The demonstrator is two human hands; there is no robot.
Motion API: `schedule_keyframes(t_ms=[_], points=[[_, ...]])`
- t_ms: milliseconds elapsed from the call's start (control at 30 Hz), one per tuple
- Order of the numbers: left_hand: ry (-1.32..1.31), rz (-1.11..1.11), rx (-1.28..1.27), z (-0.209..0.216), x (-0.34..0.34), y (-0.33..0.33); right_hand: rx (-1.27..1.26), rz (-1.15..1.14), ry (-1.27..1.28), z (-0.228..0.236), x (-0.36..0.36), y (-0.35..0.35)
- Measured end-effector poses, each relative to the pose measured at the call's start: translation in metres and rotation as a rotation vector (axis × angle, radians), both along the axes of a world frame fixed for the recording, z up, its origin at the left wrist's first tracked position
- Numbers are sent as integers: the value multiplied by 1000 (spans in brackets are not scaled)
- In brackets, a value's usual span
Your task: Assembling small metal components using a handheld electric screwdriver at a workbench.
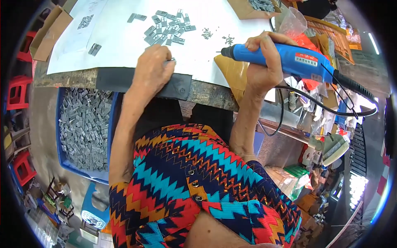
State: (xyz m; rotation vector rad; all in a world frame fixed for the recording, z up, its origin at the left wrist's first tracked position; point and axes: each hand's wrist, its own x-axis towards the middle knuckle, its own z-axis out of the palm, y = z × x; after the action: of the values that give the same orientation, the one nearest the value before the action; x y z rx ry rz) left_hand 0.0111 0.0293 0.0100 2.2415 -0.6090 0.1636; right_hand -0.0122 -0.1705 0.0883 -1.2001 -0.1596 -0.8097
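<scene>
My right hand (264, 62) is wrapped round a blue electric screwdriver (300, 62) with a black cord; its thin bit points left over the table. At the table's near edge, my left hand (152, 68) is closed on a small grey piece (172, 60), mostly hidden by the fingers. Beyond that hand lies a loose pile of small grey plastic parts (163, 29). Two little heaps of screws (207, 34) sit right of the pile. One grey part (94, 49) lies apart on the left.
White paper (111, 53) covers the wooden worktable, with a dark mat (182, 86) at its near edge. Below left stands a blue bin (63, 155) full of grey parts. Cardboard boxes (51, 33) flank the table. The screwdriver's cord (314, 100) loops down on the right.
</scene>
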Motion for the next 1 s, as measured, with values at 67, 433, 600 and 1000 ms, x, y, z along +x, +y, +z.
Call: schedule_keyframes(t_ms=[67, 433, 600, 1000], points=[[-15, 23, 8, 6, 0, 12, 35, -14, -23, -2, 7, 0], [142, 147, 10, 23, 0, 56, -56, -142, -88, -15, 45, -6], [182, 258, 28, 25, 2, 68, -32, -199, -121, -14, 57, 1], [-176, 383, 34, 5, 13, 58, -22, -176, -48, -15, 37, 0]])
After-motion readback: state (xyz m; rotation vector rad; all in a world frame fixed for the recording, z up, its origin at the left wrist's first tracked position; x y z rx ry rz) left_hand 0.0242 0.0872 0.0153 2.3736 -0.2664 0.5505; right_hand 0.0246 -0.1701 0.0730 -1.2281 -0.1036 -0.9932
